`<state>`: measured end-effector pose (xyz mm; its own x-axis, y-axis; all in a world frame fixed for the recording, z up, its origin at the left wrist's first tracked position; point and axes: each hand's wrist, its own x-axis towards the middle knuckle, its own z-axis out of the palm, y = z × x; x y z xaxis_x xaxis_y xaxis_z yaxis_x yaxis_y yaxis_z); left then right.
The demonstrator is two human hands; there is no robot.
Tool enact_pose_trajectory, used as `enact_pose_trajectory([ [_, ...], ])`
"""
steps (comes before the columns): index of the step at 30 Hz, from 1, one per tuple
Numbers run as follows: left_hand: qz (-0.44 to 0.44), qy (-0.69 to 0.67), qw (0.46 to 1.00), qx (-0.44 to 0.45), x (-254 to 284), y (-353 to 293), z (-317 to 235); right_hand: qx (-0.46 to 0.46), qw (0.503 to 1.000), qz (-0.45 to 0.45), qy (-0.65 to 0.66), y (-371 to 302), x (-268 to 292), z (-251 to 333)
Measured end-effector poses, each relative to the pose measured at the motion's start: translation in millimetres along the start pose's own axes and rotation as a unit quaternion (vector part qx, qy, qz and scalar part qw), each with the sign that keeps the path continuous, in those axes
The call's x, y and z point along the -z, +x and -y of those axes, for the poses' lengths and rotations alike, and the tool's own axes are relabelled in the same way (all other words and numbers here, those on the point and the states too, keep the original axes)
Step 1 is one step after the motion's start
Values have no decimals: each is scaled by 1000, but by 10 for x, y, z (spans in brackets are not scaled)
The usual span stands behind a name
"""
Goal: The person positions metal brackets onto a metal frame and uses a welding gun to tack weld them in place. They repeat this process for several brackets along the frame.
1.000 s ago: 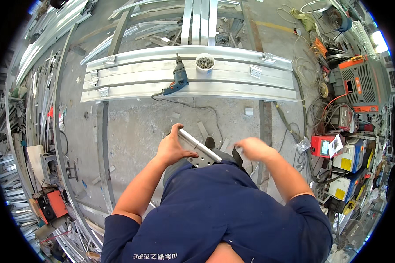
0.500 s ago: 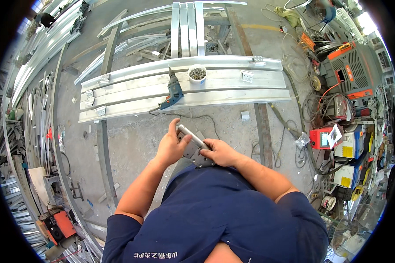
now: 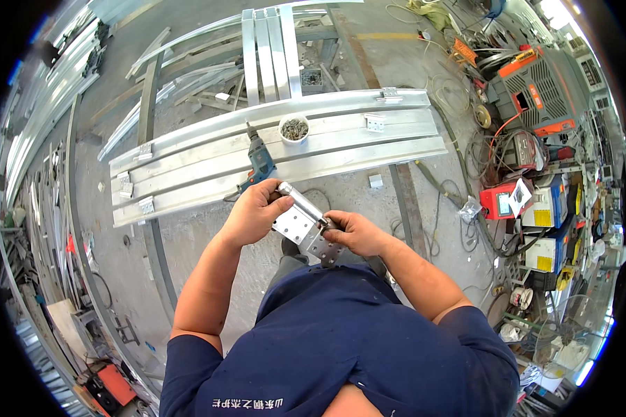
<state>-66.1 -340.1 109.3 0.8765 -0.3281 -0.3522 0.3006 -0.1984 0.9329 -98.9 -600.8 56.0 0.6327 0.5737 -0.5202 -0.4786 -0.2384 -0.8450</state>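
Close in front of my body I hold a silvery metal hinge (image 3: 292,228) with a thick round barrel and flat plates full of holes. My left hand (image 3: 250,215) grips the barrel's far left end between thumb and fingers. My right hand (image 3: 358,234) is closed around the barrel's near right end, its fingers partly hidden. Beyond the hinge, a blue-grey power drill (image 3: 259,156) lies across long metal channels (image 3: 355,160). A white tub of screws (image 3: 294,130) stands on them to the right of the drill.
Several small perforated brackets (image 3: 375,124) sit near the channels' ends. Dark steel beams (image 3: 410,208) run beneath the channels. To the right are an orange-grey machine (image 3: 541,97), a red box (image 3: 497,203) and tangled cables. Long metal bars (image 3: 45,125) lie at the left.
The hinge has turned in my hands so that more of its holed plates shows. My left hand has moved slightly left and the right hand slightly right. The whole view has shifted a little.
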Motion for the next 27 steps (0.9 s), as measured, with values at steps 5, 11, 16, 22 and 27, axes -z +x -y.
enact_pose_trajectory([
  [5,-1,57,998,-13,-153,583,-242,41,998,8,38,143,553,-20],
  [11,0,78,997,-11,-600,1580,-490,53,997,-36,32,244,1547,116],
  [16,38,-138,976,165,-1056,2460,-112,11,979,-31,-199,204,2533,481],
  [22,-146,-269,921,238,-1923,3241,254,-53,953,30,-298,342,3455,599],
  [27,-172,-297,898,276,-2112,3519,308,-159,952,70,-253,177,3926,922],
])
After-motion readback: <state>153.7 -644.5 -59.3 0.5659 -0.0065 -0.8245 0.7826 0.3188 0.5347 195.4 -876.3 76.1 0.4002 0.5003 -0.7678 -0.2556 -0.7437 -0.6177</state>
